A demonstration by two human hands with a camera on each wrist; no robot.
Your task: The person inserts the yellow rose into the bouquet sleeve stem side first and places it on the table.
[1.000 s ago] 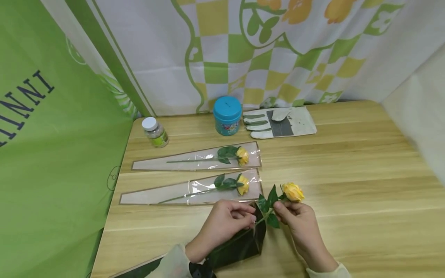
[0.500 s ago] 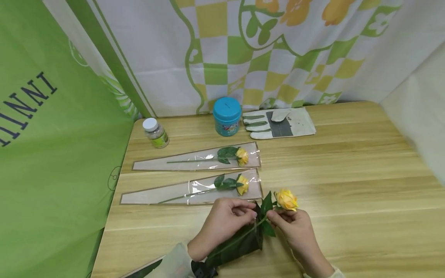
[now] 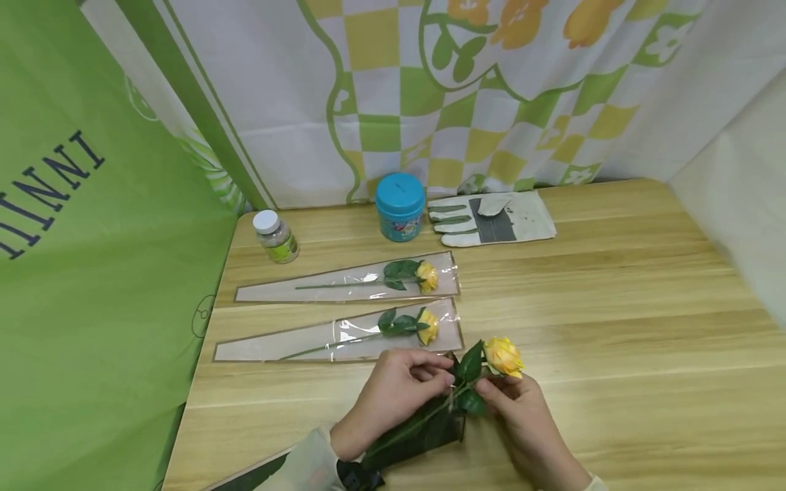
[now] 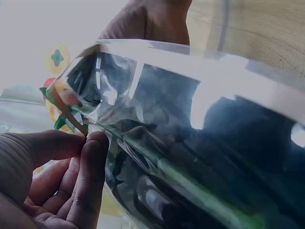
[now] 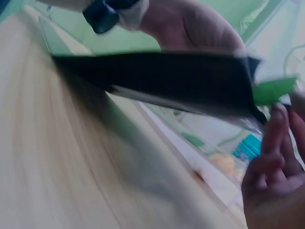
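Note:
A yellow rose point(image 3: 503, 356) with green leaves points its bloom to the right, its stem reaching into a dark, clear-fronted flower sleeve point(image 3: 424, 436). My right hand point(image 3: 518, 416) grips the stem just under the bloom. Between thumb and forefinger, my left hand point(image 3: 402, 392) pinches the rim of the sleeve's wide mouth. The left wrist view shows the green stem point(image 4: 190, 183) through the shiny film. In the right wrist view the sleeve point(image 5: 167, 81) slants above the table, with a leaf point(image 5: 275, 90) at its mouth. My left forearm hides the middle of the sleeve.
Two more yellow roses lie beyond my hands in pale flat sleeves, a far one point(image 3: 276, 292) and a near one point(image 3: 258, 350). Toward the back stand a white-capped bottle point(image 3: 276, 236) and a blue-lidded jar point(image 3: 400, 204). A work glove point(image 3: 522, 215) lies beside the jar.
My right hand has moved the rose left and slightly down, so its stem and lower leaves sit further into the sleeve's mouth. My left hand stays at the rim.

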